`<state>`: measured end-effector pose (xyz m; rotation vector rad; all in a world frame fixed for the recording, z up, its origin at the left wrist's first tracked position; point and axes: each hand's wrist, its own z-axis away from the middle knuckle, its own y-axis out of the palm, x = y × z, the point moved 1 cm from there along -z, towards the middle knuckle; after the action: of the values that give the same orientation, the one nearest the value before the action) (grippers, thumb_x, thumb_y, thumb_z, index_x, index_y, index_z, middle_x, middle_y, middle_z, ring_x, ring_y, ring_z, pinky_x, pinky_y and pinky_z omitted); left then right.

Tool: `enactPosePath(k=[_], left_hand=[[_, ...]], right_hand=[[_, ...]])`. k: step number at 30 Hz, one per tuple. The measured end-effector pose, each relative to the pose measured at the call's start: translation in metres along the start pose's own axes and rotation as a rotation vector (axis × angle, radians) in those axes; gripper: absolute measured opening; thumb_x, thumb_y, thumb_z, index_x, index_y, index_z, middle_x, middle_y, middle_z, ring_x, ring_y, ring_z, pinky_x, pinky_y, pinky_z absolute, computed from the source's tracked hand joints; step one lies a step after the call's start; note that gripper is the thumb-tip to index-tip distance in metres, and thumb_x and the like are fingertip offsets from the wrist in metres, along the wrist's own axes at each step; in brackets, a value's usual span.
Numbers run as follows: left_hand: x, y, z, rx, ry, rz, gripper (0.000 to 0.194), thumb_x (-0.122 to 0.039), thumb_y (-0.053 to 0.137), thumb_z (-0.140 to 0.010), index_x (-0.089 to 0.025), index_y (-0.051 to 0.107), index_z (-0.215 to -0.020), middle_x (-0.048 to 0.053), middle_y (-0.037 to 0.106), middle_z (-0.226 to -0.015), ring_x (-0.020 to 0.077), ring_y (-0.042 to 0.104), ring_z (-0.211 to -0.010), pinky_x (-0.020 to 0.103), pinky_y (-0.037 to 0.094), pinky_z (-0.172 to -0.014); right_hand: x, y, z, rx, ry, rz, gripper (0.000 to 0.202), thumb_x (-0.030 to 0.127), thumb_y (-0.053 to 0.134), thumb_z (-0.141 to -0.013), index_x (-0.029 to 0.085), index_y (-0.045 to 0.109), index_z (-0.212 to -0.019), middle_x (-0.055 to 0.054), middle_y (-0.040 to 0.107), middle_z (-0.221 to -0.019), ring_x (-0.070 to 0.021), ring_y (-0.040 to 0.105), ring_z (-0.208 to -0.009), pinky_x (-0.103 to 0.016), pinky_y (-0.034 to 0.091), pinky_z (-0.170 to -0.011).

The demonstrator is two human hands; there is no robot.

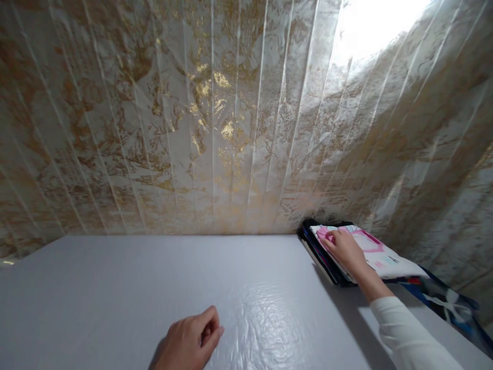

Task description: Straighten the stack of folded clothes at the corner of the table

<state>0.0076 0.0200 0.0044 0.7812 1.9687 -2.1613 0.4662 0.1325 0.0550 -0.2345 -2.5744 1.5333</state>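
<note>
Head view: a stack of folded cloths (370, 252), white with pink print on top of dark blue ones, lies at the desk's (115, 288) far right corner, pushed against the gold-patterned curtain (211, 128), so the rest of the surface stays free. The right hand (344, 249) rests flat on the top piece, fingers spread, apparently pressing it down to keep the fold neat. The left hand (190, 341) sits loosely curled and holding nothing at the near edge, perhaps bracing.
</note>
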Motion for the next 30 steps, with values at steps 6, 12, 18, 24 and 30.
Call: enactPosePath(k=[6, 12, 18, 24, 30], left_hand=[[0.002, 0.002, 0.0, 0.006, 0.01, 0.002, 0.014, -0.022, 0.052, -0.091, -0.024, 0.053, -0.076, -0.008, 0.065, -0.068, 0.0117, 0.063, -0.065, 0.021, 0.033, -0.061], [0.003, 0.003, 0.0, 0.005, 0.013, 0.033, 0.014, -0.023, 0.052, -0.09, -0.024, 0.053, -0.076, -0.008, 0.065, -0.068, 0.0115, 0.063, -0.065, 0.021, 0.032, -0.06], [0.002, 0.001, 0.0, -0.017, 0.016, 0.053, 0.013, -0.023, 0.053, -0.089, -0.024, 0.054, -0.076, -0.008, 0.065, -0.067, 0.0118, 0.063, -0.065, 0.021, 0.032, -0.061], [0.004, 0.002, 0.001, -0.031, 0.03, 0.081, 0.013, -0.024, 0.054, -0.089, -0.024, 0.055, -0.076, -0.008, 0.064, -0.067, 0.0113, 0.062, -0.064, 0.021, 0.032, -0.061], [-0.001, -0.002, 0.004, -0.032, 0.022, 0.077, 0.013, -0.023, 0.054, -0.089, -0.024, 0.056, -0.076, -0.008, 0.064, -0.067, 0.0114, 0.061, -0.064, 0.021, 0.032, -0.061]], right_hand=[[0.028, 0.001, -0.02, 0.114, 0.183, 0.063, 0.029, 0.034, 0.046, -0.089, 0.015, 0.066, -0.1, -0.017, 0.073, -0.099, -0.0277, 0.068, -0.085, -0.033, 0.041, -0.064], [0.023, 0.006, -0.033, 0.111, 0.153, -0.016, 0.03, 0.033, 0.044, -0.091, 0.018, 0.07, -0.096, -0.016, 0.075, -0.094, -0.026, 0.068, -0.084, -0.031, 0.039, -0.061], [0.02, 0.008, -0.034, 0.142, 0.041, -0.205, 0.023, 0.026, 0.05, -0.083, 0.019, 0.071, -0.086, -0.01, 0.076, -0.09, -0.0225, 0.069, -0.085, -0.028, 0.047, -0.071], [0.001, -0.017, -0.021, 0.107, -0.049, -0.444, 0.033, 0.033, 0.043, -0.085, 0.02, 0.07, -0.099, -0.008, 0.076, -0.108, -0.0223, 0.068, -0.101, -0.032, 0.05, -0.09], [-0.034, -0.022, 0.033, 0.142, -0.131, -0.249, 0.041, 0.041, 0.047, -0.082, 0.018, 0.068, -0.109, -0.015, 0.072, -0.117, -0.0298, 0.067, -0.11, -0.041, 0.05, -0.097]])
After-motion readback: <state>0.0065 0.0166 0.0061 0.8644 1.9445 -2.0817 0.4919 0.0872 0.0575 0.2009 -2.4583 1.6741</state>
